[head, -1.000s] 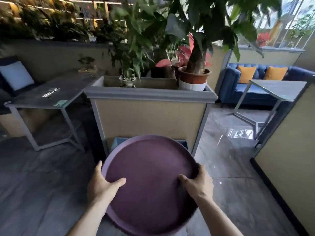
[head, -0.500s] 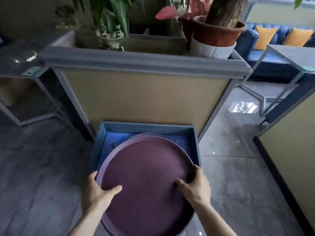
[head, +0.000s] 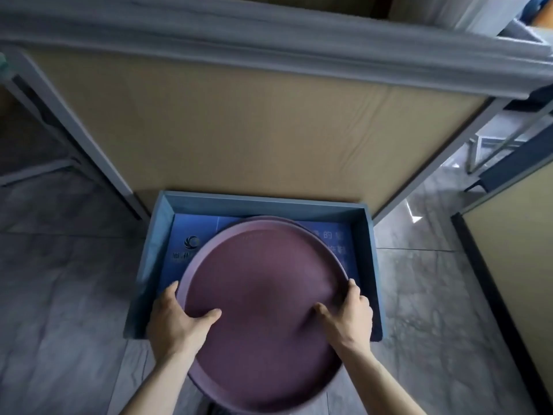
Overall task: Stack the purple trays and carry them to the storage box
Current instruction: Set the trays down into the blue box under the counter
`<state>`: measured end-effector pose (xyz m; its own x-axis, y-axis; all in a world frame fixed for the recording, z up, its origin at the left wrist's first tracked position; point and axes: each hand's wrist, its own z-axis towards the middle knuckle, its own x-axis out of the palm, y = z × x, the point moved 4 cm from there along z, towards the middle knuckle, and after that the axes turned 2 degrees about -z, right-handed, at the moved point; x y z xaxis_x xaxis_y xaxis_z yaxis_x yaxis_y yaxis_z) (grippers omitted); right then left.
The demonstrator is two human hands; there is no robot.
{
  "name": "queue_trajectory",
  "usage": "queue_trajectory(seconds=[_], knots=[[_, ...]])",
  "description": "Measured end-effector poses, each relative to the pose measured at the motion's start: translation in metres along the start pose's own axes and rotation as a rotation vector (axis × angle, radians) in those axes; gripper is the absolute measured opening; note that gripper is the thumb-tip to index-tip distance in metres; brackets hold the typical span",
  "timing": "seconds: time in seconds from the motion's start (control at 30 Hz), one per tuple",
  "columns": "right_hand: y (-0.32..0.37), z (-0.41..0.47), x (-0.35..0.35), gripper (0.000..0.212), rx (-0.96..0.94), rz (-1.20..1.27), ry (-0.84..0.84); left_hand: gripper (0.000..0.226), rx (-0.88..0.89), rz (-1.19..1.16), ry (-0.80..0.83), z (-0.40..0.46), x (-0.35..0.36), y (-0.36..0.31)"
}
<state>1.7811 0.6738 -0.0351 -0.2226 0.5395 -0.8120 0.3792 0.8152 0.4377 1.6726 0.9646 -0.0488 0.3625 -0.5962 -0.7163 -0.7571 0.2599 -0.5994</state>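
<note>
I hold a stack of round purple trays (head: 263,301) in both hands, over a shallow blue storage box (head: 366,250) that lies on the floor. A second rim shows at the stack's far edge. My left hand (head: 173,322) grips the left rim, thumb on the tray's inside. My right hand (head: 348,320) grips the right rim the same way. The far half of the stack is over the box; the near half sticks out toward me past the box's front wall. The box floor is blue with white print.
A tall tan planter (head: 263,127) with a grey top ledge (head: 269,52) stands right behind the box. Grey metal table legs (head: 74,139) stand on the left. A tan partition (head: 514,265) with a dark base is on the right. The floor is grey marble tile.
I have come closer and my view has tipped down. The trays have gone lower and forward over the blue box. The plants have left the view.
</note>
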Motion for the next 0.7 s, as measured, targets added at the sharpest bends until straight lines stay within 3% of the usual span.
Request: queue_trajectory(seconds=[0.2, 0.53, 0.7], knots=[[0.005, 0.018, 0.012, 0.093, 0.052, -0.042, 0.015, 0.108, 0.01, 0.15, -0.026, 0.014, 0.013, -0.008], [0.013, 0.036, 0.019, 0.095, 0.055, -0.063, -0.003, 0.104, 0.006, 0.052, -0.121, 0.022, 0.03, -0.01], [0.013, 0.039, 0.024, 0.101, 0.013, -0.099, -0.039, 0.119, 0.031, 0.04, -0.097, 0.019, 0.041, -0.011]])
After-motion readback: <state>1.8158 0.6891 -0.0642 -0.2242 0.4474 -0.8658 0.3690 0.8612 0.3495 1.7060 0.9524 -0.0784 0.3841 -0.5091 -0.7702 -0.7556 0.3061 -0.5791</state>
